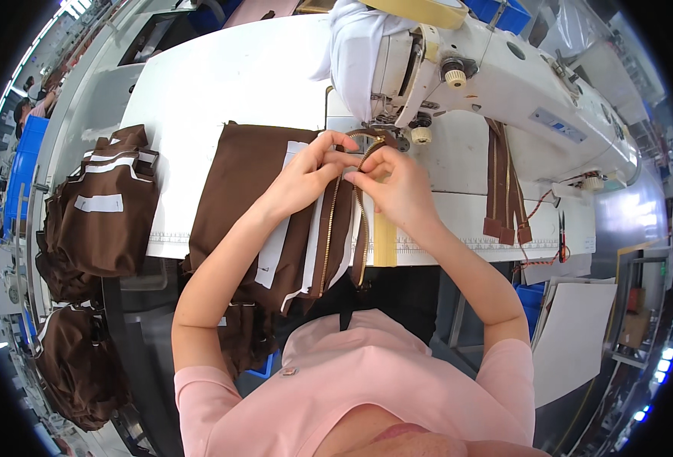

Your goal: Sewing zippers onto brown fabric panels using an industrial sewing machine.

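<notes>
Just below the needle area of a white sewing machine (504,84), my left hand (314,171) pinches the upper part of a brass-toothed brown zipper (326,244), over a brown fabric panel (230,183) with white strips. Beside it my right hand (390,179) has thumb and forefinger closed on the other zipper tape (362,236), whose top end loops by the presser foot. The fingertips of both hands nearly meet. The panel hangs slightly over the table's front edge, and a yellow strip (384,240) lies to the right of the zippers.
Brown fabric pieces pile at left (100,228) and lower left (77,365). More zippers (496,198) and scissors (561,236) lie right on the white table (176,76). White boards (573,335) stand at lower right. Another person (35,107) is far left.
</notes>
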A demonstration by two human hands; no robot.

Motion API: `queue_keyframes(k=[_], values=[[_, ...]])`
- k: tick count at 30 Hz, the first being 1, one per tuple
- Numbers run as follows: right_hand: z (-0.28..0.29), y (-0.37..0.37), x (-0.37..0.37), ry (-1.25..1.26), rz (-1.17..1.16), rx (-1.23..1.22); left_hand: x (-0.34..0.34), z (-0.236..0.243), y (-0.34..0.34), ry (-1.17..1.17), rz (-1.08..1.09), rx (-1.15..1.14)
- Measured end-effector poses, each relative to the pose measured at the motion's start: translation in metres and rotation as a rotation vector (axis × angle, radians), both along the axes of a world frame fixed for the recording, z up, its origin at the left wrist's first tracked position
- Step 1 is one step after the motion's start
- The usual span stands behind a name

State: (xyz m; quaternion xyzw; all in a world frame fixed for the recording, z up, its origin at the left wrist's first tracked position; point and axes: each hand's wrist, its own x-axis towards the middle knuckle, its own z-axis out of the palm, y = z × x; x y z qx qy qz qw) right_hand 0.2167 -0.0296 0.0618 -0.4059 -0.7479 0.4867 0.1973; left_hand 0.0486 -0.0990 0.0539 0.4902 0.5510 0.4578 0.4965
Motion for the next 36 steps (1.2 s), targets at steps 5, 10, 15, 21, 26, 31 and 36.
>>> queue_keyframes(k=[5, 10, 15, 21, 26, 31, 36], values=[[-0.005, -0.001, -0.007, 0.097, -0.063, -0.074, 0.001, -0.004, -0.009, 0.102, -0.037, 0.138], [-0.003, 0.011, -0.005, 0.042, 0.09, -0.279, -0.006, 0.008, -0.022, 0.569, -0.117, 0.075], [-0.011, 0.018, 0.007, -0.145, 0.134, 0.046, -0.02, -0.003, -0.017, 0.777, -0.056, 0.057], [0.005, 0.002, -0.025, 0.099, 0.503, 0.312, -0.059, 0.021, -0.03, 0.684, -0.048, 0.074], [-0.02, 0.042, -0.025, 0.361, 0.216, -0.768, -0.057, 0.036, -0.028, 0.677, -0.043, 0.058], [-0.011, 0.035, 0.001, 0.315, 0.093, -0.841, -0.026, 0.029, -0.009, 0.446, -0.057, 0.044], [-0.007, 0.031, 0.001, 0.172, 0.102, -0.702, -0.005, 0.025, -0.001, 0.459, -0.129, 0.036]])
